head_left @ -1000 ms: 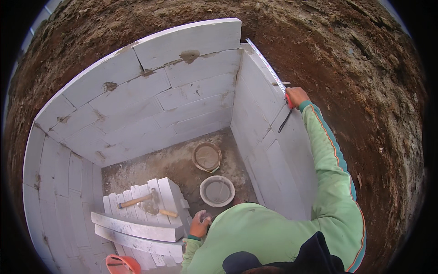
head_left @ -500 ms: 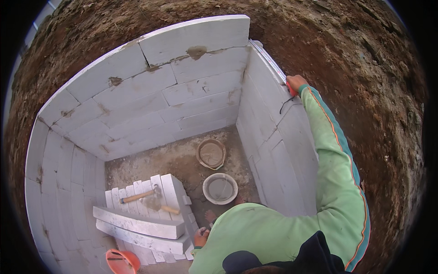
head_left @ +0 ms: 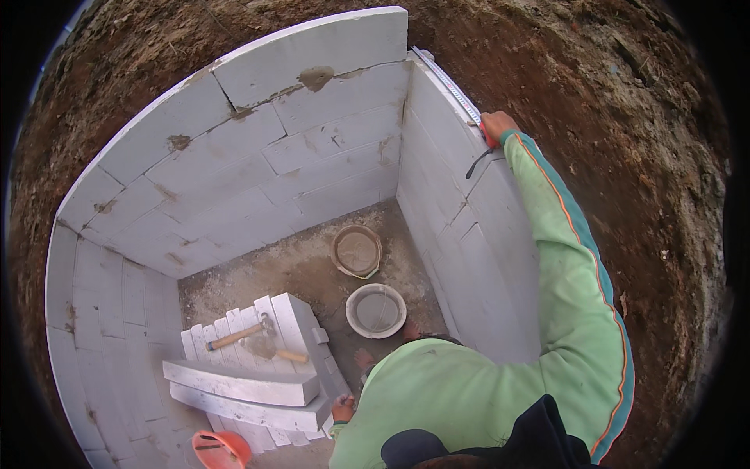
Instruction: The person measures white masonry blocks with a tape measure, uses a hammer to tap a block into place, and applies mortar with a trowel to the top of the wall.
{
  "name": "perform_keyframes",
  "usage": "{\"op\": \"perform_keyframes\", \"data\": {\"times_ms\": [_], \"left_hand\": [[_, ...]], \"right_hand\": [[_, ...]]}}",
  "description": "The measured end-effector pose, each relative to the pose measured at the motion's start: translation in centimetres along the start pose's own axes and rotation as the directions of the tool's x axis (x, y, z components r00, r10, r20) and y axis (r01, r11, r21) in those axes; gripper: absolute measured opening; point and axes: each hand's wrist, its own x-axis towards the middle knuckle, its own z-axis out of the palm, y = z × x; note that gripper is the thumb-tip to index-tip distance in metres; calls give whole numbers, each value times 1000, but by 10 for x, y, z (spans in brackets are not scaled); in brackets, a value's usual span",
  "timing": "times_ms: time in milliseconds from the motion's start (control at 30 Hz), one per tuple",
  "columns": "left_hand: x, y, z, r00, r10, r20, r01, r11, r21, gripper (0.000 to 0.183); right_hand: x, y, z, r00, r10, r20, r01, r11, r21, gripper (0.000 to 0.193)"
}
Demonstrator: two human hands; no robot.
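Note:
At the upper right, my right hand [head_left: 498,125] grips a tape measure [head_left: 490,141] with a red case and a dark strap hanging down the wall's inner side. Its white blade runs out along the top edge of the right block wall [head_left: 469,234] as far as the corner with the far wall. Down near my body, my left hand [head_left: 342,408] is closed beside the stacked white blocks [head_left: 234,383]. Whatever its curled fingers hold, if anything, is too small to make out.
A hammer [head_left: 233,337] and a wooden-handled trowel [head_left: 269,349] lie on the block stack. Two round mortar tubs, one brown [head_left: 336,258] and one pale [head_left: 351,314], stand on the floor. An orange bucket [head_left: 231,447] is at the lower left. Bare soil [head_left: 625,187] rises behind the walls.
The view has shifted, so the walls' upper edges sit a little higher and farther left. My right hand still holds the tape measure on the wall top; its strap hangs more plainly.

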Motion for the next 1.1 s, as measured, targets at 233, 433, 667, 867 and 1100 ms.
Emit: {"op": "perform_keyframes", "data": {"times_ms": [233,433,667,867,1100], "left_hand": [[28,-102,37,989,-57,136,67,996,-66,49],[-9,-76,35,986,-146,80,151,987,-59,45],[-17,-92,42,986,-160,47,165,978,-128,26],[-28,-77,40,992,-109,62,112,992,-61,21],[-38,-38,33,996,-56,76,50,996,75,20]], "right_hand": [[22,21,15,1000,-2,-30,2,1000,13,43],[16,20,15,994,-58,-89,51,995,-83,40],[14,25,7,998,-45,-54,44,999,-18,33],[20,23,7,996,-79,-47,75,994,-76,28],[17,30,9,992,-98,-85,90,991,-99,25]]}}
